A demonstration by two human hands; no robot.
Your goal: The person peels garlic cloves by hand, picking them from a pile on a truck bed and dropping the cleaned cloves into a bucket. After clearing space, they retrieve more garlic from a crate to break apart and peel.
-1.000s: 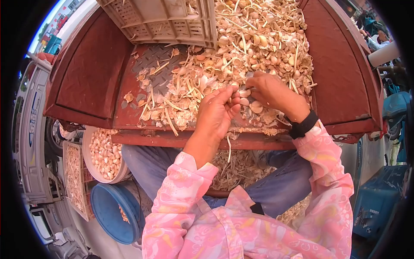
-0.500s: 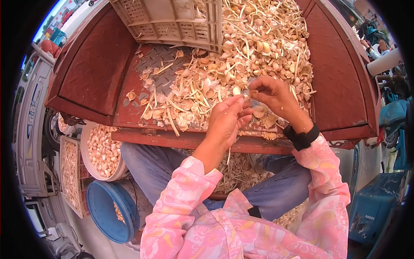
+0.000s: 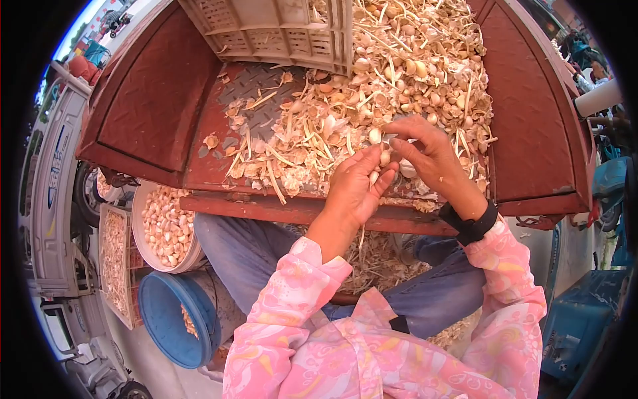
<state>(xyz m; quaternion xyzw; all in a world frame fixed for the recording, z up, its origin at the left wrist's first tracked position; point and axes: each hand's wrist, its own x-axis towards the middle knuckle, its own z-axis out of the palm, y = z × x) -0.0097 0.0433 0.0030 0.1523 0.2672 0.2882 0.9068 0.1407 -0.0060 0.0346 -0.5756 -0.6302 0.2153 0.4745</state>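
Pink floral print seen on sleeves (image 3: pixel 292 279), yellow and white blossoms mixed in. Black wristband (image 3: pixel 470 225) worn at centre right. Blue denim shown on trousers (image 3: pixel 252 256). Rust-red diamond-tread pattern noted on truck bed (image 3: pixel 139 100), upper left. Cream-tan garlic pile (image 3: pixel 399 73) at top. White basin (image 3: pixel 136 219) and blue bucket (image 3: pixel 169 319) placed lower left. Beige lattice crate (image 3: pixel 266 30) at top.

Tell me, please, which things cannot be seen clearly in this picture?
Head view:
- Garlic clove: mostly covered by the left hand and right hand.
- Grey crate: cut off by the top edge.
- Blue bucket: contents mostly hidden by its rim.
- Lap: hidden behind the red ledge.
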